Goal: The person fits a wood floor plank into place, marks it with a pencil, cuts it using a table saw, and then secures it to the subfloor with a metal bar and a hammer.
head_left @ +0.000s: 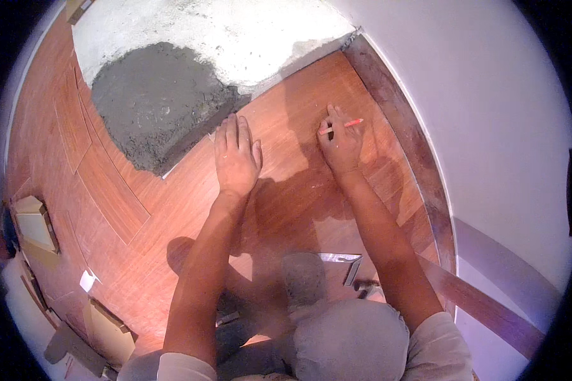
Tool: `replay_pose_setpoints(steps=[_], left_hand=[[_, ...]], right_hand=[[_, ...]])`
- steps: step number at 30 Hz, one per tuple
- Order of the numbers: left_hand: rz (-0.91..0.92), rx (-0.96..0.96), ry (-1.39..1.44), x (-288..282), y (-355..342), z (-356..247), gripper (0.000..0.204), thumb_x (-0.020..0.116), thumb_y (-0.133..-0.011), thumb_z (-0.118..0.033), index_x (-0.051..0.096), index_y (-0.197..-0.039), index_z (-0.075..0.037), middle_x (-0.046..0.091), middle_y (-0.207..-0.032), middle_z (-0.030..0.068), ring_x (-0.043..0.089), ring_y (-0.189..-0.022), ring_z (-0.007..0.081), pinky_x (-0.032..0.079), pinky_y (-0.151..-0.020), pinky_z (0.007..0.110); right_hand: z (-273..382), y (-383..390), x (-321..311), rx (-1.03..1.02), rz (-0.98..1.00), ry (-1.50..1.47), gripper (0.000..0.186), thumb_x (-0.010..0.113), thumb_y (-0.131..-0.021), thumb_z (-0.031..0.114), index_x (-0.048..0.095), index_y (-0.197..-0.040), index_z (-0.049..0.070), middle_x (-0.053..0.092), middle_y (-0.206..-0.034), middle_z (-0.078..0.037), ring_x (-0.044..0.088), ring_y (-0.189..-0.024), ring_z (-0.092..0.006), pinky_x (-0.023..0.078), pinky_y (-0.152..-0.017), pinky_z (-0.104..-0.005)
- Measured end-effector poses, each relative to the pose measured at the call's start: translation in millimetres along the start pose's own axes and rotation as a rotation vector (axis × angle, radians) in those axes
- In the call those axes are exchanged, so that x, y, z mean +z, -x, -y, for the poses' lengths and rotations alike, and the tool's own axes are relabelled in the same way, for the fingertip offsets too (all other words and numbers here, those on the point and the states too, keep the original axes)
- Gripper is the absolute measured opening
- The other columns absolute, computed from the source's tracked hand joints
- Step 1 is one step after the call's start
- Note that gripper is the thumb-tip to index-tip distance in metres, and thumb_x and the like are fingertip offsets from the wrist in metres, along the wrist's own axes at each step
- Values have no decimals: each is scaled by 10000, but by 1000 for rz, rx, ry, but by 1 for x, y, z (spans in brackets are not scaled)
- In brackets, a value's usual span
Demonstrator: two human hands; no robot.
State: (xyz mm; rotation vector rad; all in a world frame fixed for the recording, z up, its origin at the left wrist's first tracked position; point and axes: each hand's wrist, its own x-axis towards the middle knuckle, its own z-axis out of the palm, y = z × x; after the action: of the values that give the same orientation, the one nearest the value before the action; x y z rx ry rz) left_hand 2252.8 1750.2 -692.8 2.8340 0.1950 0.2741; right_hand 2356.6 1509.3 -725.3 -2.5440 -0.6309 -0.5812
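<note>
I have my left hand lying flat on a wood-look floor plank, fingertips at its edge beside a patch of wet grey mortar spread on the pale rough subfloor. My right hand grips a red pencil low over the plank to the right, its shadow falling on the wood. Whether the pencil's tip touches the plank I cannot tell. A metal square lies near my knees, between my forearms, with small dark items beside it that I cannot make out.
A white wall with a dark wood skirting strip runs along the right; a wooden board sits low beside it. Opened cardboard boxes, a small white scrap and more laid planks are on the left.
</note>
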Motion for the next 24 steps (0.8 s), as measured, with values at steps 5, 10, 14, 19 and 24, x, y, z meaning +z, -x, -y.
replay_pose_setpoints(steps=[5,10,14,19,24], left_hand=[[14,-3,39,8,17,9,667,640,-960,-226,414,-1528,40,357,-1630,226,338,-1504,414,292,-1247,505],[-14,-8,103,2,22,2,641,658,-940,-195,452,-1504,30,398,-1617,198,373,-1495,385,293,-1253,501],[-4,-33,126,3,25,7,611,668,-915,-151,488,-1469,35,423,-1594,211,387,-1484,394,303,-1245,510],[-17,-29,156,-5,17,3,589,657,-861,-95,532,-1415,63,475,-1534,249,445,-1441,403,346,-1221,519],[-2,-52,186,-7,17,2,581,657,-848,-66,538,-1401,65,480,-1530,249,456,-1426,415,346,-1217,524]], right_hand=[[6,-1,0,32,29,28,362,711,-905,132,659,-1250,39,754,-1134,-161,696,-1171,-332,528,-960,-471],[-2,5,2,165,14,-357,313,627,-1022,221,630,-1262,20,744,-1166,-161,696,-1139,-301,522,-971,-422],[49,-9,-5,366,99,-826,291,603,-1041,220,656,-1219,-3,738,-1120,-180,702,-1028,-296,532,-924,-403],[88,-41,28,314,259,-972,199,649,-984,124,700,-1137,8,740,-1060,-165,701,-925,-277,554,-825,-369],[92,-62,58,127,307,-825,113,703,-889,59,701,-999,32,729,-981,-146,695,-860,-316,558,-779,-392]])
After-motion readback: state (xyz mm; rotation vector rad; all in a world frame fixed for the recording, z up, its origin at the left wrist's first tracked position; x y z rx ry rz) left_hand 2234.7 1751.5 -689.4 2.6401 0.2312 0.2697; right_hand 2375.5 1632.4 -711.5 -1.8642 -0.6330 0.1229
